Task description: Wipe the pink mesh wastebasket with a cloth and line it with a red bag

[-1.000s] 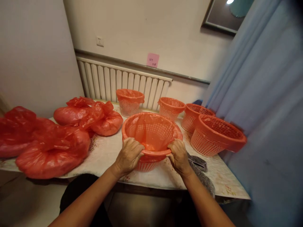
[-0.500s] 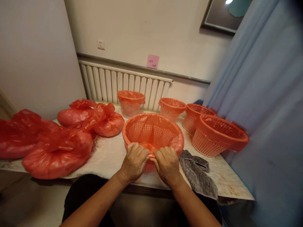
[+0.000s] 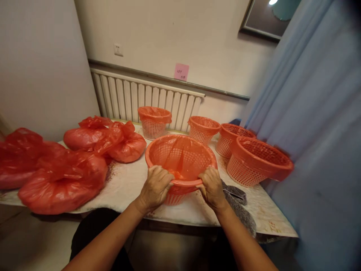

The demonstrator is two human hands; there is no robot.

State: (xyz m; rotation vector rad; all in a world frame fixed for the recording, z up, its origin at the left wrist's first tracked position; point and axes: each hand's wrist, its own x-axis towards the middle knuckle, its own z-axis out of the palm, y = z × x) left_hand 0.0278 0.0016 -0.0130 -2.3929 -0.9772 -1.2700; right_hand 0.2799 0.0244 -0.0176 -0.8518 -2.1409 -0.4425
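Grips a basket [image 3: 175, 198] straight ahead with left hand [image 3: 156, 187] and right hand [image 3: 212, 187] curled closed over its near rim and the red bag [image 3: 193, 158] lining it, with grey cloth [image 3: 243, 210] right of the right hand.

The front basket [image 3: 174, 198] stands on the worktop [image 3: 126, 184]. To its left lie the bags [image 3: 64, 184]. Two baskets [image 3: 153, 128] stand behind it, two other baskets [image 3: 244, 171] at its right. The radiator [image 3: 132, 92] is behind the worktop.

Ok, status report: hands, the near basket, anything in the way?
Left fingers and right fingers gripping near basket at its rim. Red liner inside. Grey fabric lies to the right, not blocking.
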